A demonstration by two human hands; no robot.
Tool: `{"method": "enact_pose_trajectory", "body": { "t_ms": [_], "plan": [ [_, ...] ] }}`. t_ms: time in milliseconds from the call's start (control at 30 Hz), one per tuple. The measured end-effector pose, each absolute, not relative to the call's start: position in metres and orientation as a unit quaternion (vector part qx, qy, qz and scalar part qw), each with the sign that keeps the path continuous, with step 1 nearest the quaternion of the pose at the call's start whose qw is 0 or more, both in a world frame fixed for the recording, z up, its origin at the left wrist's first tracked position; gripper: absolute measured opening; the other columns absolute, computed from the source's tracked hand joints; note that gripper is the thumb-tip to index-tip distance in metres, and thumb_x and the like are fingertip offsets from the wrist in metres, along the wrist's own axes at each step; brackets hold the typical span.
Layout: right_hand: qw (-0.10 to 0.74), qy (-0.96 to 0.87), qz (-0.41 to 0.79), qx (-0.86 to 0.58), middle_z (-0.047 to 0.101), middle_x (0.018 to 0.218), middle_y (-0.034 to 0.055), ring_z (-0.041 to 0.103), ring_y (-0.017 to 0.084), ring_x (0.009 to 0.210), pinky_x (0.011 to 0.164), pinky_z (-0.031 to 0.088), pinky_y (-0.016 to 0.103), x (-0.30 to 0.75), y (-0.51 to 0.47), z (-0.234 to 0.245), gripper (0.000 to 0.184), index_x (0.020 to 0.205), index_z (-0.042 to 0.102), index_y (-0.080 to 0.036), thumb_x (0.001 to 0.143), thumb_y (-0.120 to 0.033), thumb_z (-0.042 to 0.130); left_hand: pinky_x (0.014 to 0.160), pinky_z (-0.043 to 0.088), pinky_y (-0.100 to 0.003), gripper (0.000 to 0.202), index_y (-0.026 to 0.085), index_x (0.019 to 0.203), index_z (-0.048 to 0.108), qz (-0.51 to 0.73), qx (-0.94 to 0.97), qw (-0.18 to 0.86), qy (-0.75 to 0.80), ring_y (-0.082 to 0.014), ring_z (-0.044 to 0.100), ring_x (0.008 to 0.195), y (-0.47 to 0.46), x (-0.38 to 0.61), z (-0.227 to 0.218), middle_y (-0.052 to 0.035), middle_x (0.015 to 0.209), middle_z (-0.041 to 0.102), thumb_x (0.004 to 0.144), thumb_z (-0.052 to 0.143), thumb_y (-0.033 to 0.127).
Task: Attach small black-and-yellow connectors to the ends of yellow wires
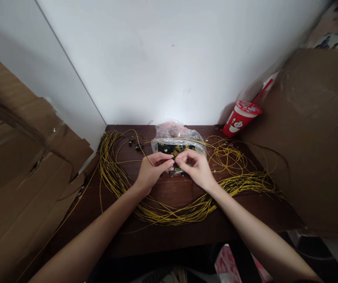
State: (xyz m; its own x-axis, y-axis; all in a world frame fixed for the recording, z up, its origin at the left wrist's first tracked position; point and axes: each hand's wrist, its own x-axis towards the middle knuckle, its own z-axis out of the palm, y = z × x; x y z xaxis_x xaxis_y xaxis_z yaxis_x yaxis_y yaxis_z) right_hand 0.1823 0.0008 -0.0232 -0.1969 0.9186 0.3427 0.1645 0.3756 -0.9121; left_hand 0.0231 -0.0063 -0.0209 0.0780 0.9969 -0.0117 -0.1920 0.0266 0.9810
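Just in front of a clear plastic bag, my left hand and my right hand meet fingertip to fingertip. Both are closed in a pinch. A tiny dark piece shows between the fingertips, too small to name. A yellow wire seems to run to my left hand from behind, but its end is hidden. Small black and yellow parts fill the bag's open mouth, and a few lie under my hands. Around my forearms curves a large bundle of yellow and black wires.
Loose yellow wires tangle on the right of the brown table. A red cup with a straw leans at the back right. Cardboard stands at the left and right; a white wall closes the back.
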Motion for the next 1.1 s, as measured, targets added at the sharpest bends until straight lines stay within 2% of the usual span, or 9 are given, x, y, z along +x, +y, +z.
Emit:
{"method": "enact_pose_trajectory", "body": {
  "t_ms": [567, 900, 1100],
  "plan": [
    [0.478, -0.698, 0.338, -0.412, 0.059, 0.065, 0.0010, 0.051, 0.012, 0.060, 0.057, 0.041, 0.025, 0.1845, -0.0005, -0.0204, 0.013, 0.071, 0.065, -0.016, 0.079, -0.026, 0.063, 0.061, 0.053, -0.024, 0.014, 0.014, 0.071, 0.072, 0.526, 0.528, 0.528, 0.406, -0.0112, 0.063, 0.060, -0.0056, 0.0225, -0.0189, -0.0017, 0.073, 0.068, 0.062, 0.078, 0.022],
    [0.462, -0.699, 0.374, -0.398, 0.057, 0.062, -0.0004, 0.050, 0.011, 0.058, 0.055, 0.040, 0.026, 0.1884, 0.0042, -0.0197, 0.015, 0.076, 0.069, -0.018, 0.079, -0.033, 0.067, 0.054, 0.050, -0.022, 0.014, 0.015, 0.068, 0.068, 0.501, 0.543, 0.520, 0.428, -0.0102, 0.059, 0.052, -0.0055, 0.0223, -0.0137, -0.0017, 0.063, 0.068, 0.061, 0.077, 0.023],
    [0.442, -0.719, 0.350, -0.405, 0.058, 0.066, 0.0001, 0.051, 0.012, 0.061, 0.057, 0.041, 0.026, 0.1863, 0.0021, -0.0172, 0.013, 0.078, 0.069, -0.018, 0.082, -0.029, 0.062, 0.049, 0.046, -0.022, 0.009, 0.016, 0.069, 0.068, 0.515, 0.540, 0.494, 0.445, -0.0103, 0.057, 0.048, -0.0045, 0.0244, -0.0163, -0.0004, 0.059, 0.066, 0.062, 0.072, 0.020]
  ]
}}
